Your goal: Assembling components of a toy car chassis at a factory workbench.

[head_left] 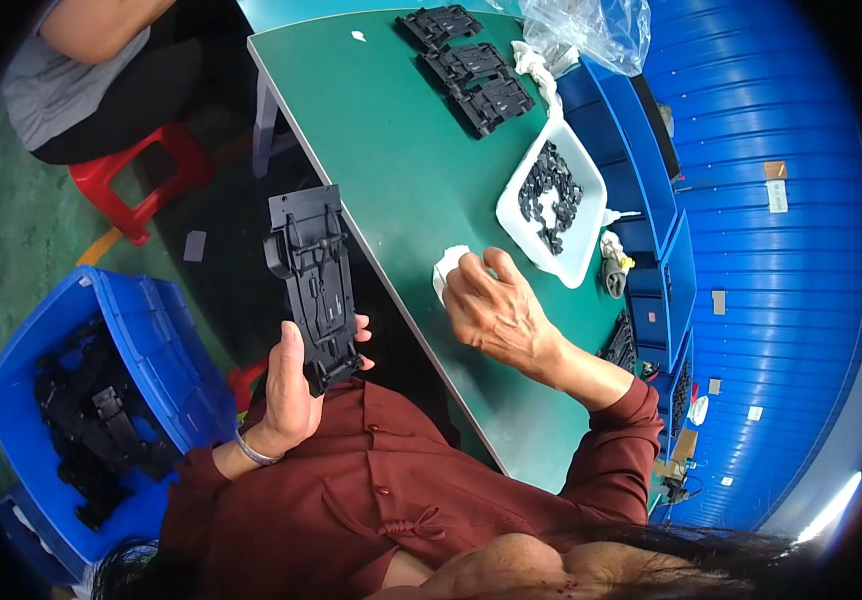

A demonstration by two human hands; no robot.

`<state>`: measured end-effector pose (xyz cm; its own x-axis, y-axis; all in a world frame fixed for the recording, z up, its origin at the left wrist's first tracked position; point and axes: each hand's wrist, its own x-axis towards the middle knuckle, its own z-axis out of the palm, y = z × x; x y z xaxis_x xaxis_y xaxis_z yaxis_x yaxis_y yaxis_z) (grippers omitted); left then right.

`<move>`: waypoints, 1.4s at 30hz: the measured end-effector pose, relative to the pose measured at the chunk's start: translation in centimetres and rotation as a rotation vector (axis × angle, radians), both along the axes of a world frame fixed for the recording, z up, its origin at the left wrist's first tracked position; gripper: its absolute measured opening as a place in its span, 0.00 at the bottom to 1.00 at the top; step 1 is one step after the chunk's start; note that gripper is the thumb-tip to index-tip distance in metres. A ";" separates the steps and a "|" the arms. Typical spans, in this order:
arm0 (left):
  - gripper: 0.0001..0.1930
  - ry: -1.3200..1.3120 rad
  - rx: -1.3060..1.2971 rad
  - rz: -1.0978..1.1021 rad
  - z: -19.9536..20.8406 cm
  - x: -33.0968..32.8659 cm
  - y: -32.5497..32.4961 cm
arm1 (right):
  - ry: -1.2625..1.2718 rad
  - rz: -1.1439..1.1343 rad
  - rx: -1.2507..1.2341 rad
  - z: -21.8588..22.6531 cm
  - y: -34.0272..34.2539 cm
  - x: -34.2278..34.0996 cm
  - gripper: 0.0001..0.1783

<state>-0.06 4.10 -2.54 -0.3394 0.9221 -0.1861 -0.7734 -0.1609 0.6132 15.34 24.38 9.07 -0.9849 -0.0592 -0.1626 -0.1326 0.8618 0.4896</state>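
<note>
My left hand (296, 395) grips the lower end of a black plastic toy-car chassis (319, 275), held upright off the table's edge with its detailed face showing. Over the green tabletop, the fingers of my right hand (499, 312) are curled closed at a crumpled white cloth or tissue (448, 268), which sticks out beside the knuckles. A white plastic tray (576, 262) of small black parts (551, 195) lies just beyond that hand. Farther off, several similar black chassis (471, 65) rest in a row on the table.
Blue bins (641, 200) line the table's right side, by a blue corrugated wall (751, 130). A clear plastic bag (591, 30) lies at the back. On the floor at left, a blue crate (156, 350) holds black parts. Another person sits on a red stool (146, 180).
</note>
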 end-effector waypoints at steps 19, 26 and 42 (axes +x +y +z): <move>0.38 -0.213 0.099 -0.186 2.4 0.2 1.5 | 1.106 -1.204 -1.780 -1.3 -2.2 7.5 0.04; 0.38 -0.227 0.098 -0.221 3.4 1.6 1.8 | 1.096 -1.305 -2.034 -1.7 -2.6 8.5 0.06; 0.37 -0.190 0.044 -0.243 3.6 2.4 2.3 | 0.991 -1.362 -2.042 -2.2 -2.1 8.8 0.08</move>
<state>2.30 6.43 1.10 -0.0714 0.9805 -0.1830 -0.8927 0.0191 0.4502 24.13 22.26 6.85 -0.3679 0.8109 -0.4550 0.1632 -0.4254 -0.8902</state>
